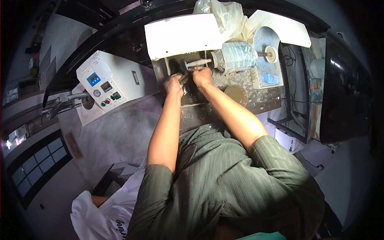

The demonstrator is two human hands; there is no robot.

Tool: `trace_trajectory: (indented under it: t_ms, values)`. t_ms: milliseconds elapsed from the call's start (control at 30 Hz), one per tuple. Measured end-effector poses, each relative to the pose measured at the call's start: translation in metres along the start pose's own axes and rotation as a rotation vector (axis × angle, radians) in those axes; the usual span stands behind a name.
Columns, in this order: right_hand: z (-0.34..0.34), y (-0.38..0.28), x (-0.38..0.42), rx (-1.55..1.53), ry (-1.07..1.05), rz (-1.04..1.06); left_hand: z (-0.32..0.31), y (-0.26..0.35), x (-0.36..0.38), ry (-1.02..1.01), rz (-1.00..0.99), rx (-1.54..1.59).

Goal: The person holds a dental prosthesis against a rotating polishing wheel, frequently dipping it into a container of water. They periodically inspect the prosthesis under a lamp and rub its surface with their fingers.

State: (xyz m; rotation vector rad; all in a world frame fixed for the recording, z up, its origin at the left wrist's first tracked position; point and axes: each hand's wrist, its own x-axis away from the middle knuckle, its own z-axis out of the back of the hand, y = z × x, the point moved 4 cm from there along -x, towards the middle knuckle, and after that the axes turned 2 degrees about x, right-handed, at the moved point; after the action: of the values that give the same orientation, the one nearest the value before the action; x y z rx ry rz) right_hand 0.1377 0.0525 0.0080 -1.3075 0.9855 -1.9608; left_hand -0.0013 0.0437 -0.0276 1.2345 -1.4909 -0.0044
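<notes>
Just under a small dark polishing wheel on the left spindle of a bench motor, both hands are close together. My left hand is closed around a small dark piece whose kind I cannot make out. My right hand has its fingers bent in toward the same spot, beneath the spindle. Whatever it grips is hidden by the fingers. A round bowl of murky liquid stands to the right of my right forearm.
White hoods rise behind the wheel, with a plastic bag between them. A pale buff is on the motor's right spindle, above a blue block. A white control-panel machine stands left. A person's white sleeve is at lower left.
</notes>
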Motion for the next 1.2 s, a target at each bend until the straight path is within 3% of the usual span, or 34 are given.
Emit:
trace_trajectory:
  t_ms: [167,300,367,567,833,1200]
  values:
    - [-0.005,0.021,-0.012,-0.071,-0.049,-0.044,-0.002,0.014,0.008,0.025,-0.126,-0.173]
    - [-0.001,0.018,-0.016,-0.079,0.046,-0.063,-0.002,0.013,0.002,0.039,-0.045,-0.236]
    - [0.0,0.008,-0.009,-0.068,-0.09,-0.026,0.0,0.012,-0.002,-0.049,-0.061,-0.156]
    - [0.004,0.012,-0.002,-0.107,-0.214,0.096,0.007,-0.003,-0.012,-0.112,0.076,0.049]
    - [0.008,0.005,0.001,-0.223,-0.224,0.026,0.001,-0.001,-0.004,-0.08,0.195,0.001]
    - [0.01,0.002,0.0,-0.271,-0.205,-0.024,0.0,-0.006,-0.007,-0.226,0.24,0.12]
